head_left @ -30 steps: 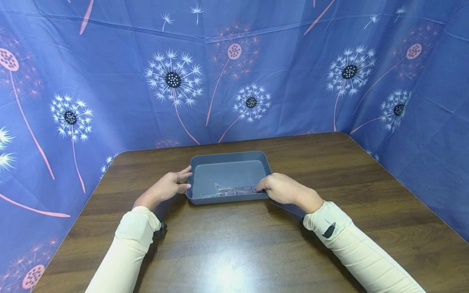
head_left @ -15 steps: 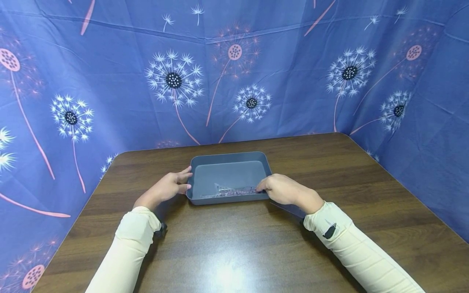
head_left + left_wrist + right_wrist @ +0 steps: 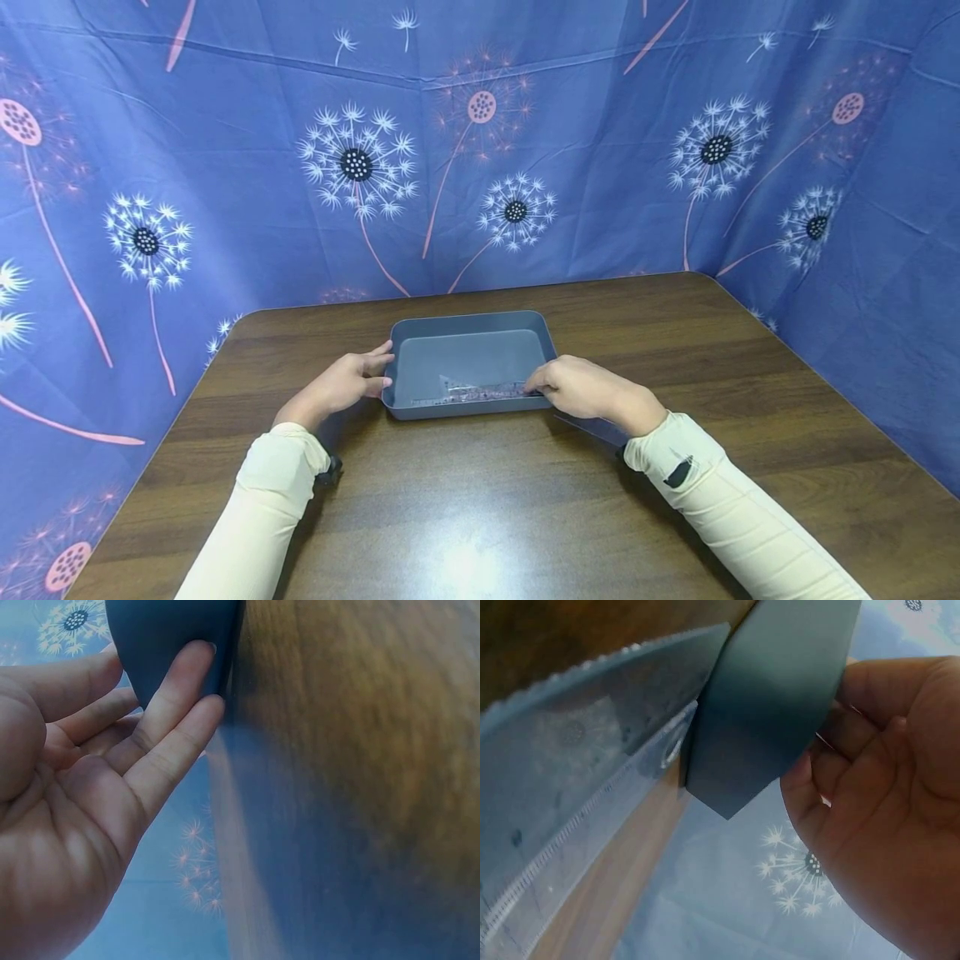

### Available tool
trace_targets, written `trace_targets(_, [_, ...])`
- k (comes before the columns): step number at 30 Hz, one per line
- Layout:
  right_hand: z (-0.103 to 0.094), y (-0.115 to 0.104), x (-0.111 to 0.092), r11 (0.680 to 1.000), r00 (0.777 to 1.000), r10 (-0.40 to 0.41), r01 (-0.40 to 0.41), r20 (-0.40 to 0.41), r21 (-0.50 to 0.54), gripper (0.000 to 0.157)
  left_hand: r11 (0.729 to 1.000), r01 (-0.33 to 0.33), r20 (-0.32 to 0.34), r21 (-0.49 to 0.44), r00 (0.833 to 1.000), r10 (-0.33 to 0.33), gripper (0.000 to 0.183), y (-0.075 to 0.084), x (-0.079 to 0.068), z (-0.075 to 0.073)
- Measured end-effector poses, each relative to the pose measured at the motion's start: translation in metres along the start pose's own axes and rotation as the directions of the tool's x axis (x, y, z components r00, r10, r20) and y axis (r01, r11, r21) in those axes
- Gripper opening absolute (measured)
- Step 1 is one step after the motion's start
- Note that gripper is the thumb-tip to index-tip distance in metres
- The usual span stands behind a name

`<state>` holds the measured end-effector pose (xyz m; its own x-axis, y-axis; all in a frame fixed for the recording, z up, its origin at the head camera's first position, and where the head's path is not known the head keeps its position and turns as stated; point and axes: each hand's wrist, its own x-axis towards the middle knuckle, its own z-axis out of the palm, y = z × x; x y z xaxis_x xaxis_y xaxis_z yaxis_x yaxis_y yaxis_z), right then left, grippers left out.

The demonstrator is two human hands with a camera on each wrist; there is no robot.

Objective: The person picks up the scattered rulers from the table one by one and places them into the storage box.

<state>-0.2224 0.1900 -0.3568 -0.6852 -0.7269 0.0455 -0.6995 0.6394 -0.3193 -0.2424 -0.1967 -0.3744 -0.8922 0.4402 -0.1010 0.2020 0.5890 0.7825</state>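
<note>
A shallow grey tray (image 3: 472, 353) rests on the table. Inside it, along the front wall, lies a clear plastic ruler (image 3: 480, 392), with a small clear pointed piece (image 3: 447, 382) showing beside it. My left hand (image 3: 337, 385) touches the tray's left wall with fairly straight fingers. In the left wrist view, two fingers (image 3: 176, 694) lie against the outer wall. My right hand (image 3: 588, 387) reaches over the right front corner, fingertips pinching the ruler's right end. In the right wrist view, the right fingers pass behind the tray wall (image 3: 772, 690), partly hidden.
Outside the tray's right end, under the right wrist, lie a clear ruler (image 3: 577, 825) with a hole at its end and a clear wavy-edged piece (image 3: 577, 712). The brown wooden table (image 3: 465, 500) ends against a blue dandelion-print cloth (image 3: 600, 167).
</note>
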Motion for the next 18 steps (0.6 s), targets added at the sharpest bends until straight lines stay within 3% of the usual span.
trace_targets(7, [-0.013,-0.002,-0.002,0.998,0.999,-0.030,0.032,-0.045,0.047,0.023,1.000,0.012,-0.005,-0.007,1.000,-0.012,0.055,0.000,0.001,0.001])
trace_targets(18, [-0.048,-0.008,-0.017,0.992,0.965,0.093,-0.111,-0.244,-0.060,0.020,1.000,0.001,-0.007,-0.014,1.000,-0.001,0.055,0.000,0.000,-0.001])
